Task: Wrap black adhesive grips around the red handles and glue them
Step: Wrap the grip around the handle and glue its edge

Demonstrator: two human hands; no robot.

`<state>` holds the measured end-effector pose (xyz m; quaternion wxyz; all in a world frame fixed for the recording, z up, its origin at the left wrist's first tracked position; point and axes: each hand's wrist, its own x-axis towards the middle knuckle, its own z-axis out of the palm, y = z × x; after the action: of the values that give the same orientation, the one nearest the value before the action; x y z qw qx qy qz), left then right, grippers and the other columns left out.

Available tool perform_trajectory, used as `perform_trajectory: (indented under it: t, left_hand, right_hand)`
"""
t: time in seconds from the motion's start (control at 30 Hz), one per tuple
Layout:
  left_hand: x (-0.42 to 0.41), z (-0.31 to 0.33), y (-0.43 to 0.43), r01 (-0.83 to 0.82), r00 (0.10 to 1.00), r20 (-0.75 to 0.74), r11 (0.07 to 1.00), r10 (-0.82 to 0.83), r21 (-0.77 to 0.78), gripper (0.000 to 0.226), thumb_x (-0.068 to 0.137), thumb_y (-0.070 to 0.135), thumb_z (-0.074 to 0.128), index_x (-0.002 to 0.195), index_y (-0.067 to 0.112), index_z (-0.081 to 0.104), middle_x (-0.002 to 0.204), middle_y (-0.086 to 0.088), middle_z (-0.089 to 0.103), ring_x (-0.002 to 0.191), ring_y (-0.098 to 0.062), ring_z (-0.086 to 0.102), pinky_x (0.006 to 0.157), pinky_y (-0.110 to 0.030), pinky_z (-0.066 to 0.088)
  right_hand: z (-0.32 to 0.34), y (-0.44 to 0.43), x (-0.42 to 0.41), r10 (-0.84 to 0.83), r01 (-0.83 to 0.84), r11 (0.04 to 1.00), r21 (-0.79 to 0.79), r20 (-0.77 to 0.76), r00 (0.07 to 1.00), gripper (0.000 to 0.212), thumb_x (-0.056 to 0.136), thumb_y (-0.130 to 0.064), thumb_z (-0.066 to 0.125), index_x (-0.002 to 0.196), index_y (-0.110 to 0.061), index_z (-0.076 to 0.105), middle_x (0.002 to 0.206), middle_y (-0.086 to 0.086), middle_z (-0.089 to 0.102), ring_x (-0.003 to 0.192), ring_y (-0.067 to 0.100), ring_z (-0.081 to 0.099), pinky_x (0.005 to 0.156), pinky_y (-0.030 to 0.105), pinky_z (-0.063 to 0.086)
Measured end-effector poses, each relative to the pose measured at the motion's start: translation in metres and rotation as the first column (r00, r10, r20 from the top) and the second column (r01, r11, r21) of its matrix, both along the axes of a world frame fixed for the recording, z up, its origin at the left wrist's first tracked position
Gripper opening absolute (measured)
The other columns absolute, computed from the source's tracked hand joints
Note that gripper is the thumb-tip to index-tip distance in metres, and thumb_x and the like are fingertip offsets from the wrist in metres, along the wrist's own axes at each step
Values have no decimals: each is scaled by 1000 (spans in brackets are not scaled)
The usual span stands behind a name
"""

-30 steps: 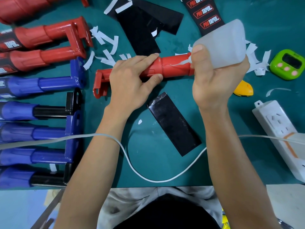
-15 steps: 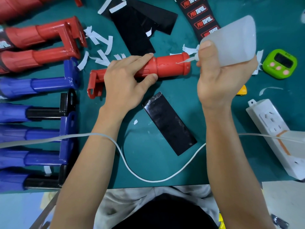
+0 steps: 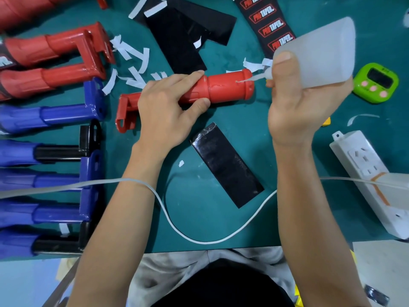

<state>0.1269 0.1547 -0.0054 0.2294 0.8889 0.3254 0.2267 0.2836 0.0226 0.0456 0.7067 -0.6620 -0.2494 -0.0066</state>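
L hand (image 3: 163,111) clamped on red handle (image 3: 223,89), lying crosswise on green desk (image 3: 199,218). R hand (image 3: 296,105) gripped round tilted glue bottle (image 3: 321,52), nozzle tip at handle's flared end; wet glue visible. Black grip strip (image 3: 225,165) flat on desk, just below handle, not touching.

Worktop: green worktop (image 3: 221,222) lying cluttered.
Centre: black grip sheet (image 3: 226,166) lying flat.
Left: blue handles (image 3: 51,114) lying in a row.
Right: white power strip (image 3: 371,180) and green timer (image 3: 376,83) resting.
Scattered: white paper strips (image 3: 132,54) lying about.

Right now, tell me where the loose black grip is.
Head view: the black grip lies flat on the green mat, centre, between the forearms, just below the red handle.
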Motion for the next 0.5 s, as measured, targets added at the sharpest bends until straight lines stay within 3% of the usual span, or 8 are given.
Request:
perform_trajectory:
  t: [0.1,0.23,0.4,0.5]
  left_hand:
    - [0,0,0,-2,1000,0,1000,2,3,49,92,53,70,134,29,70,122,9,73,109,-17,65,92,-28,33]
    - [0,-1,0,0,1000,-2,1000,0,1,48,91,52,70,134,29,70,122,10,73,109,-16,65,92,-28,34]
    - [0,1,0,-3,1000,-1,1000,3,-3,48,91,51,71,134,29,70,121,10,73,108,-16,65,92,-27,34]
    - [0,2,0,-1,1000,-3,1000,1,-5,49,91,51,70,134,29,70,121,9,73,108,-17,66,92,-28,34]
  right_hand:
    - [-3,4,-2,78,-78,997,-8,-63,995,16,91,-25,76,83,-27,62,71,16,62,62,35,65,52,51,50]
    - [-6,8,-3,137,-139,988,-59,-42,990,19,93,-29,74,81,-29,59,73,4,59,62,30,60,53,49,47]
    - [-10,6,-1,101,-99,987,-126,12,995,24,94,-28,73,83,-10,60,75,4,58,64,32,60,55,50,47]
    - [-2,6,-3,53,-43,988,-150,62,997,18,92,-23,73,83,-23,58,73,-6,55,67,24,59,57,47,50]
